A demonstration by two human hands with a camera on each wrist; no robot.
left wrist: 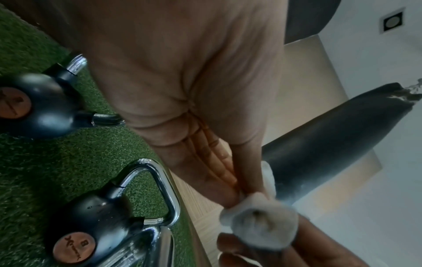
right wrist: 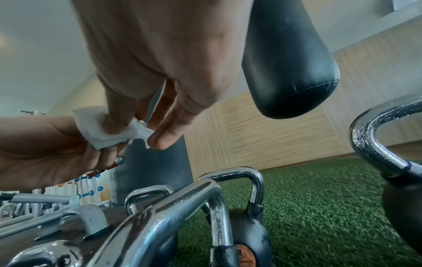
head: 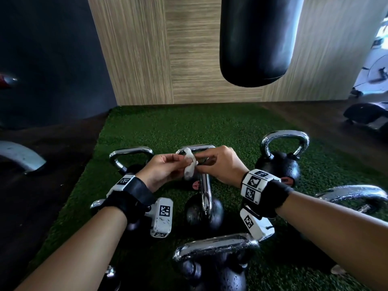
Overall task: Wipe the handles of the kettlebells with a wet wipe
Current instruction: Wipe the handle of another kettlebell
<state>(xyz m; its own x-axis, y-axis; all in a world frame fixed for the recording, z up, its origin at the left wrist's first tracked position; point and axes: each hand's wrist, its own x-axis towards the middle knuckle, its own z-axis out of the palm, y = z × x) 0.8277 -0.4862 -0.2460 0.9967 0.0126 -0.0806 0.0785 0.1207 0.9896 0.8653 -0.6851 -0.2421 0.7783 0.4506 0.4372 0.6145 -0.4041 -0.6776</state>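
kettlebell (left wrist: 91, 225) copper disc, number 8

Black chrome-handled kettlebells (head: 280, 162) stand clustered on the green turf mat (head: 168, 127); a black punching bag (head: 256, 43) hangs behind them, above

Left hand (head: 160, 170) and right hand (head: 220, 164) raised together, fingertips meeting — both pinching
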